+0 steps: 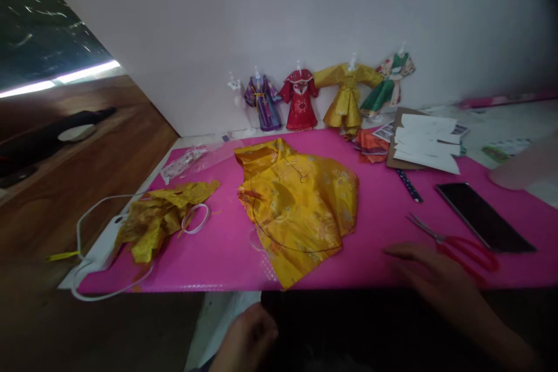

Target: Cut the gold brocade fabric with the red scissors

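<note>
Here, my right hand [422,267], blurred, seems loosely open with nothing in it, just beside the scissors [441,239]; the yellow cloth [300,203] lies to its left on the table [379,209]. My left hand [249,334] curls below the edge, nearer me than the cloth; whether it grips anything, I can't tell.

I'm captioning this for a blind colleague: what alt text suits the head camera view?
Yellow patterned fabric lies on a pink tabletop, with a blurred right hand near red-handled scissors and the left hand off the near edge. Four miniature garments in purple, red, gold and green line the pale wall behind.
</note>
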The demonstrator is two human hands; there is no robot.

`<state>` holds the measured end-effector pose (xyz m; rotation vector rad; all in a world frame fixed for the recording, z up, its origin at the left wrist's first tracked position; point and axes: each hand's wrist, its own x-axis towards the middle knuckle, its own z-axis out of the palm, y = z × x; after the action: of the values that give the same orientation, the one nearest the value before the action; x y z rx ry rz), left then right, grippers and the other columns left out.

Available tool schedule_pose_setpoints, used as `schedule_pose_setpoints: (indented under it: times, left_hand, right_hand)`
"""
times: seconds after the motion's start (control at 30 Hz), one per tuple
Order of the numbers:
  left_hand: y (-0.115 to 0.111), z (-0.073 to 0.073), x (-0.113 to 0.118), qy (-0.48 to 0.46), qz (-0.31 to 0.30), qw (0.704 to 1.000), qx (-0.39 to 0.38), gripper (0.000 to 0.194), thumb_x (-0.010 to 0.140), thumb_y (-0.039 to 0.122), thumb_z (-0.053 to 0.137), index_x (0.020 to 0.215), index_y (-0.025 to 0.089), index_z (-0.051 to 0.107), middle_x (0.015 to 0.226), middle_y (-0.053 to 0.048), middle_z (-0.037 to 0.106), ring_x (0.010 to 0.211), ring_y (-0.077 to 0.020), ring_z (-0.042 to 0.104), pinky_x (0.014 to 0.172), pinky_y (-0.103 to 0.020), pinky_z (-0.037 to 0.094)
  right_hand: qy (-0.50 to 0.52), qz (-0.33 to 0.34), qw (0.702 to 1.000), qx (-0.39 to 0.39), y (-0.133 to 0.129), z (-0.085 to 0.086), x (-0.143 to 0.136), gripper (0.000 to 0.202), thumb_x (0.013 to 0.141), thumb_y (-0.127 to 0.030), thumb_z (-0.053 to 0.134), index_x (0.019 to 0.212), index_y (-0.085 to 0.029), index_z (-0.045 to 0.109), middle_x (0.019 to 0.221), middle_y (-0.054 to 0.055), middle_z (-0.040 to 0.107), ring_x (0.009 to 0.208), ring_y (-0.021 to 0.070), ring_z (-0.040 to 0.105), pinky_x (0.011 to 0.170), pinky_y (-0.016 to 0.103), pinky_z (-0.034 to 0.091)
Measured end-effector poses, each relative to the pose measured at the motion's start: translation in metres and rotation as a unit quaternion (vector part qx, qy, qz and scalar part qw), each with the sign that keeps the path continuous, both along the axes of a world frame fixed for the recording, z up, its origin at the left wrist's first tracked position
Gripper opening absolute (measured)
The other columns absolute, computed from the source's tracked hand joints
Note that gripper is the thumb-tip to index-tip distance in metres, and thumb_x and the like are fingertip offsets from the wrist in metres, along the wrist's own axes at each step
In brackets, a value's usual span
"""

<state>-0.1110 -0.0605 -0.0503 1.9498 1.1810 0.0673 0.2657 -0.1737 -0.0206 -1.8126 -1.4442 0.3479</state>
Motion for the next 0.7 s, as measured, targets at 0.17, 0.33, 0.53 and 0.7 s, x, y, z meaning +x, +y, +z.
schedule_pose_setpoints:
  times: [0.17,0.33,0.53,0.7]
  left_hand:
    - [-0.036,-0.082,0.019,0.062,0.010,0.998,-0.004,0.026,0.075,0.004,0.058,0.091,0.017,0.073,0.112,-0.013,0.072,0.110,-0.0304,0.064,0.096,-0.040,0.048]
    - [-0.040,-0.120,0.028,0.076,0.042,0.996,-0.025,0.022,0.084,0.011,0.064,0.104,0.018,0.068,0.124,-0.011,0.067,0.118,-0.0269,0.059,0.103,-0.049,0.044]
    - [0.015,-0.123,-0.013,0.102,0.136,0.984,-0.057,0.017,0.091,0.029,0.063,0.088,0.013,0.067,0.088,-0.001,0.070,0.081,-0.0185,0.068,0.075,-0.037,0.057]
    - [0.073,-0.109,-0.053,0.143,0.303,0.941,0.046,0.022,0.093,0.032,0.060,0.106,0.014,0.064,0.099,-0.004,0.068,0.081,-0.0186,0.067,0.070,-0.036,0.058]
  right_hand:
    - [0.015,0.021,0.999,-0.040,-0.028,-0.007,-0.009,0.017,0.086,-0.034,0.063,0.096,-0.025,0.073,0.094,0.007,0.078,0.085,0.0272,0.074,0.073,0.040,0.063]
    - [0.044,0.070,0.984,-0.155,-0.050,-0.016,-0.028,0.021,0.091,-0.034,0.057,0.104,-0.025,0.071,0.103,0.005,0.078,0.092,0.0240,0.073,0.083,0.037,0.059]
    - [0.008,0.129,0.936,-0.327,-0.058,-0.081,-0.054,0.030,0.084,-0.010,0.056,0.108,-0.018,0.072,0.110,0.012,0.075,0.101,0.0275,0.070,0.091,0.040,0.055]
    - [-0.041,0.123,0.926,-0.354,-0.046,-0.141,-0.065,0.040,0.086,-0.007,0.062,0.125,-0.016,0.062,0.131,0.015,0.064,0.121,0.0305,0.059,0.103,0.050,0.045]
